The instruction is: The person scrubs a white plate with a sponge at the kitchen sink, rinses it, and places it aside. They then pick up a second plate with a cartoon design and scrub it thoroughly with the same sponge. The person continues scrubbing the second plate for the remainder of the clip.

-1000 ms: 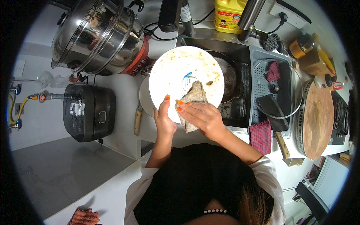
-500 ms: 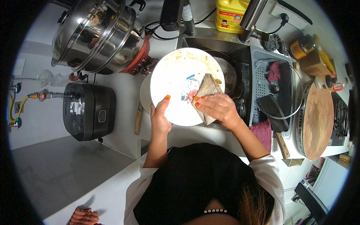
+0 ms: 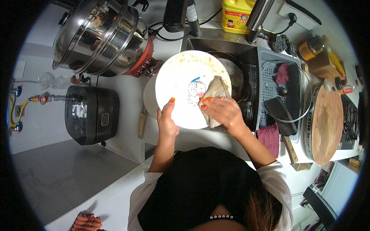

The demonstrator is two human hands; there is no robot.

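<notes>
A round white plate [image 3: 179,82] with brownish food stains along its far rim and a coloured print near its middle is held up, overlapping the left part of the sink. My left hand [image 3: 167,119] grips its near left edge, thumb on the face and the other fingers behind, mostly hidden. With my right hand [image 3: 224,111] I press a folded beige cloth [image 3: 216,89] against the right side of the plate. The fingers lie over the cloth and cover part of the print. Behind the plate, a dark pan [image 3: 233,73] sits in the sink [image 3: 204,44].
Left stand a steel steamer pot [image 3: 98,38] and a black rice cooker [image 3: 91,115]. A knife handle [image 3: 142,124] lies beside the plate. Right are a grey draining basket [image 3: 266,57], a glass lid [image 3: 306,111], a cleaver [image 3: 283,111] and a round chopping board [image 3: 327,123]. Behind rises the faucet [image 3: 256,23].
The plate has shifted very slightly right together with my left hand. My right hand and the cloth have moved a little over the plate's face, and the cloth's folds look different.
</notes>
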